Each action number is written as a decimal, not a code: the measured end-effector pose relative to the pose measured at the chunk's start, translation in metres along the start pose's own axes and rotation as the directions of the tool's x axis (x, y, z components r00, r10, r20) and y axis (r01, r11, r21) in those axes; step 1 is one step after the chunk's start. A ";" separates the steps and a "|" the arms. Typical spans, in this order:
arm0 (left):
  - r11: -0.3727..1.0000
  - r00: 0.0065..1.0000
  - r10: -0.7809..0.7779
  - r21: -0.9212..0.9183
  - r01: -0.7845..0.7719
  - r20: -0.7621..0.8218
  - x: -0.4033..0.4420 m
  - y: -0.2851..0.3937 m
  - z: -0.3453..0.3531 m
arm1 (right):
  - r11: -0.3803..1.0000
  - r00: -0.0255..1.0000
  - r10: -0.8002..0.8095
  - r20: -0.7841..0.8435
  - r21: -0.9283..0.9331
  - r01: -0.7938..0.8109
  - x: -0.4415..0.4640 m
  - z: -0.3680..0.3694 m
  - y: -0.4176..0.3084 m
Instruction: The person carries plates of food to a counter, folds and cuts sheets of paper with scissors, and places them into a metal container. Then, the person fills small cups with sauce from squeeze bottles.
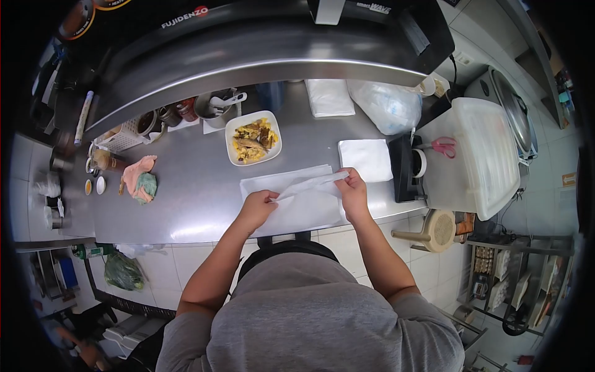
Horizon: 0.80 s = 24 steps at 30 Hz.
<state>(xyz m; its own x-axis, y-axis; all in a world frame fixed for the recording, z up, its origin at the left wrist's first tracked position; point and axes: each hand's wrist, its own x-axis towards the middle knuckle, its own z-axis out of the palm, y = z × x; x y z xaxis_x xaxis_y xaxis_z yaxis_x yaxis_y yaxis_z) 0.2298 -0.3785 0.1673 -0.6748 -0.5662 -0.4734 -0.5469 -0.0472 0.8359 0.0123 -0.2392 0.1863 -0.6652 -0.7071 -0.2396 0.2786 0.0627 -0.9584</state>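
My left hand (258, 208) and my right hand (353, 193) are both closed on a thin, whitish, see-through sheet (308, 185), perhaps plastic or paper. It stretches between them with its upper edge folded. Thumb and fingers pinch it at each end. Under it, more thin white sheeting (297, 217) lies flat at the counter's front edge; I cannot tell whether the two are joined. Just beyond my hands stands a white square bowl (278, 152) of yellow and brown food (253, 141). A stack of white sheets (365, 160) lies right of my right hand.
The steel counter (192, 198) runs beneath an overhead shelf (260, 73). At left are a pink and green cloth (141, 180) and small dishes. A metal pot (214, 111) stands behind. A plastic bag (387, 105), a black tape dispenser (406, 170) and a lidded clear bin (474, 155) with pink scissors (444, 146) are right.
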 end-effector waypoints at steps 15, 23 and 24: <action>0.992 0.992 -0.079 0.090 0.088 -0.101 0.006 -0.018 -0.041 | 0.640 0.991 -0.133 -0.026 -0.766 0.065 -0.005 -0.003 0.046; 0.910 0.905 0.317 0.361 -0.206 -0.284 -0.010 0.030 -0.014 | 0.557 0.984 -0.175 -0.014 -0.826 0.087 -0.005 0.003 0.047; 0.922 0.909 0.260 0.364 -0.133 -0.326 0.000 0.016 -0.010 | 0.549 0.984 -0.175 -0.015 -0.831 0.085 -0.003 0.003 0.047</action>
<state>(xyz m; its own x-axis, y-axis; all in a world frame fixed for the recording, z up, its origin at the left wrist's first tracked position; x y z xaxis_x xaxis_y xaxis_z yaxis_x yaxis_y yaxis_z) 0.2264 -0.3872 0.1833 -0.5938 -0.7953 -0.1224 -0.5946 0.3312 0.7326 0.0296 -0.2362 0.1425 -0.7143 -0.6963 -0.0703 -0.4794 0.5601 -0.6757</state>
